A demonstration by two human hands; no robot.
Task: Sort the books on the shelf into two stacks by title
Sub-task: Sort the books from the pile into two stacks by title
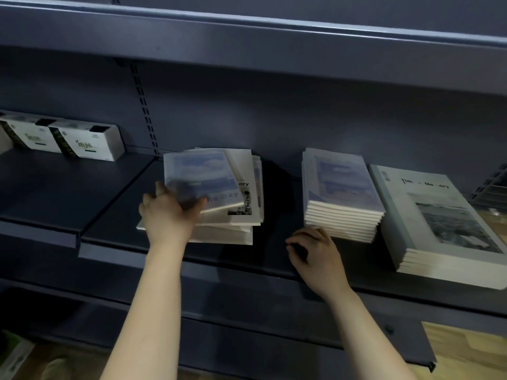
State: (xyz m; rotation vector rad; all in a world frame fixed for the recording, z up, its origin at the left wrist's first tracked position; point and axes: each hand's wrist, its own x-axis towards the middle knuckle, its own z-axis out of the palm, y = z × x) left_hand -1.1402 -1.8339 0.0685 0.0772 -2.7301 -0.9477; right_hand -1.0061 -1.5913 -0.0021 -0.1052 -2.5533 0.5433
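My left hand (168, 215) is gripping the near corner of a blurred blue-covered paperback book (203, 178). The thumb is lying on its cover and the fingers are curling round its left edge, tips hidden. The book is sitting tilted atop a ragged mixed pile of books (230, 229) mid-shelf. My right hand (315, 255) is resting on the dark metal shelf (115, 215), fingers loosely curled on nothing, just before a neat blue-covered stack (343, 187). Beside that a pale grey stack (439, 223) is lying, title partly unreadable, right corner cut off.
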